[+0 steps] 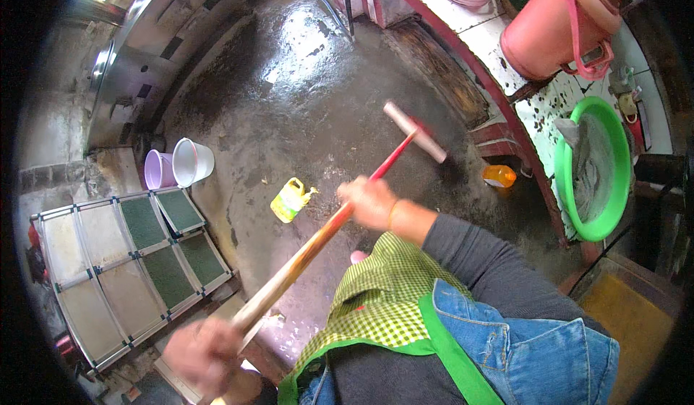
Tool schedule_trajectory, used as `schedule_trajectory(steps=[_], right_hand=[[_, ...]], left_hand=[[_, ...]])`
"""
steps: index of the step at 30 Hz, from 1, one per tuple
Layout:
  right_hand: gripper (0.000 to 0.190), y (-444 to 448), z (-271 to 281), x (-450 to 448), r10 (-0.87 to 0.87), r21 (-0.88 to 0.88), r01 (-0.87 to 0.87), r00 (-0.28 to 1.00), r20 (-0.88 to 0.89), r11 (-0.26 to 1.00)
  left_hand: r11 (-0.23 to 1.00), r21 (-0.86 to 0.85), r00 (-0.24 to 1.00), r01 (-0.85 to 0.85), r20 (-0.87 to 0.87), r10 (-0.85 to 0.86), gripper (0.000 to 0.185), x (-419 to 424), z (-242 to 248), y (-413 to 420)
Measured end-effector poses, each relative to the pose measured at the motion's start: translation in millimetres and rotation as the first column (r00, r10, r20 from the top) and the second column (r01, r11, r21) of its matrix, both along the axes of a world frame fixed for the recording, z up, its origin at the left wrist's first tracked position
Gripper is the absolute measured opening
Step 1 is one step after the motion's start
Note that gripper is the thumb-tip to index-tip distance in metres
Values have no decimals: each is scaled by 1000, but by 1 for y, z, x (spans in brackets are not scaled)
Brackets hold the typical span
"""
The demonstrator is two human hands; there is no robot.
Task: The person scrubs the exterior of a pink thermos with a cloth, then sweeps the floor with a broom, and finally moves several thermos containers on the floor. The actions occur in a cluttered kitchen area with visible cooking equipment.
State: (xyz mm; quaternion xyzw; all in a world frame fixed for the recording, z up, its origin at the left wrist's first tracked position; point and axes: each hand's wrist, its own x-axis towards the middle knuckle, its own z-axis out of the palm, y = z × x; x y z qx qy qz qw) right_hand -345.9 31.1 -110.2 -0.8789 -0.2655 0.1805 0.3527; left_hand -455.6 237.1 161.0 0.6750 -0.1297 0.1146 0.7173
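My right hand is closed around the red lower part of a long wooden handle. At the handle's upper end, low in the picture, my left hand grips it too. Both hands are a little blurred. The handle ends in a pale, bar-shaped head with red at its middle, held at or just above the wet, dark floor. Left of my right hand, a yellow plastic jug stands on the floor. An orange bottle lies near the foot of the tiled counter on the right.
Two buckets, one purple and one white, stand left beside a panelled frame. The red-edged tiled counter curves along the right, bearing a pink thermos jug and a green basin. A wooden beam lies along its base.
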Motion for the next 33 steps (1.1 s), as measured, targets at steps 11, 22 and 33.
schedule_trajectory(steps=[11, 22, 33], right_hand=[[10, 75, -153, -13, -37, 129, 30, 998, 51, 991], [8, 164, 27, -73, 459, 416, -357, 871, -175, 836], [6, 34, -144, 130, -255, 7, 267, 909, 330, 964]], left_hand=[[967, 82, 959, -241, -135, 251, 13, -22, -97, 46], [986, 41, 979, 160, 122, -164, 28, -40, 78, 72], [990, -7, 987, -139, 75, 139, 8, 68, -158, 21]])
